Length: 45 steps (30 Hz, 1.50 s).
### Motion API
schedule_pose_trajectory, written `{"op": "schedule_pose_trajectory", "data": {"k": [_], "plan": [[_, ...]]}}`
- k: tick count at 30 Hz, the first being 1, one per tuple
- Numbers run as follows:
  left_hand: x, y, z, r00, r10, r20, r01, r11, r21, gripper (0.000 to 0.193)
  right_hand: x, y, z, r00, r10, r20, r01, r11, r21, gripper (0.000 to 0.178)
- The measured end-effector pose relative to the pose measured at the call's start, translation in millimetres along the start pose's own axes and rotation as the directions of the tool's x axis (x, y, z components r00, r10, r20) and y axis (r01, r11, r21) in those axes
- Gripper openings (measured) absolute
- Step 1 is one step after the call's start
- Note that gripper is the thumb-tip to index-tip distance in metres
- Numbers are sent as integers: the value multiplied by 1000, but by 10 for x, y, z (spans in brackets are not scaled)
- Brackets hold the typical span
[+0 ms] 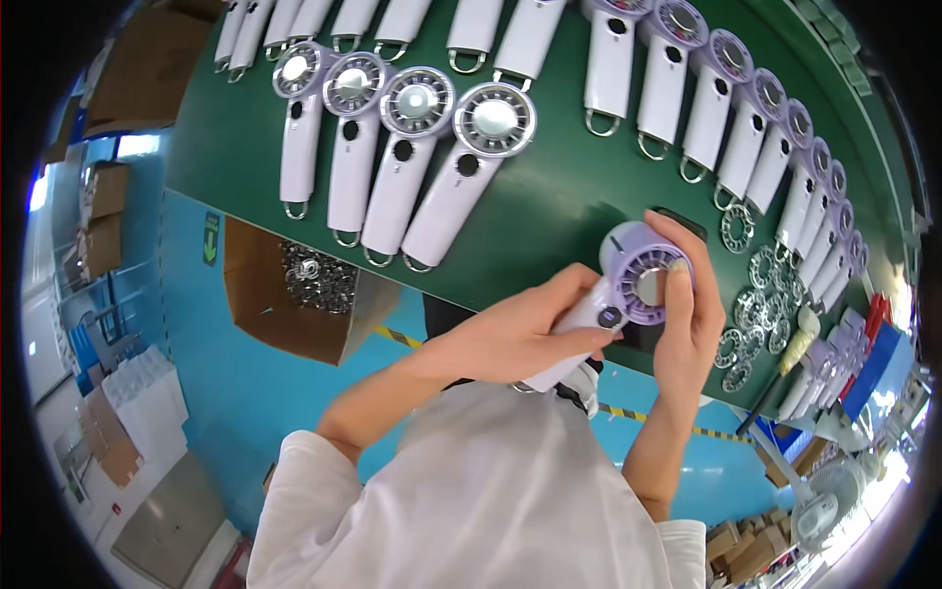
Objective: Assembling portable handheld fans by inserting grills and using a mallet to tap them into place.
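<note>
Over the near edge of the green table, a white and purple handheld fan (625,257) is held tilted in both my hands. My left hand (515,329) wraps its white handle, with the thumb beside the round black button. The fan's head is in the grip of my right hand (689,319), whose thumb lies on the silver centre of the grille. A dark flat object, partly hidden, lies on the table behind my right hand. Several loose silver grille rings (751,309) lie to the right of that hand.
Finished-looking handheld fans (417,103) with silver fronts lie at the left; more with purple fronts (728,59) line the right. A yellow-handled screwdriver (800,346) lies at the right edge. Below the table's left side, a cardboard box (250,285) holds many silver rings.
</note>
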State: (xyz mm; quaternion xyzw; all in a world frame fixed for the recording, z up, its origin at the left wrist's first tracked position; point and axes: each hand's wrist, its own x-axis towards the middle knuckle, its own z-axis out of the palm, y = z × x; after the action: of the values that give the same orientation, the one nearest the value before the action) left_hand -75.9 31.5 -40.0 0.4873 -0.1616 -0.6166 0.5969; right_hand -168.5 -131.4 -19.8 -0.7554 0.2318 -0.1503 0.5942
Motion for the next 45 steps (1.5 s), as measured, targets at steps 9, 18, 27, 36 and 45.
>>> {"op": "schedule_pose_trajectory", "data": {"k": [9,18,27,36,45], "plan": [[16,-9,16,998,-43,35,47,991,-127,36,-2,24,-18,1000,24,13,-25,999,29,33],[16,-80,15,1000,-12,18,15,989,-144,40,-3,-25,4,998,59,4,-59,998,13,34],[-3,1,21,998,-64,14,65,985,-158,42,-22,-26,40,999,32,-25,-33,999,-34,36],[-5,-110,21,999,-31,-7,29,984,-178,41,-16,-43,74,998,61,-16,-61,998,-34,37],[5,-57,10,999,-42,-2,41,978,-203,42,2,-20,68,1000,31,-5,-31,1000,1,40]]}}
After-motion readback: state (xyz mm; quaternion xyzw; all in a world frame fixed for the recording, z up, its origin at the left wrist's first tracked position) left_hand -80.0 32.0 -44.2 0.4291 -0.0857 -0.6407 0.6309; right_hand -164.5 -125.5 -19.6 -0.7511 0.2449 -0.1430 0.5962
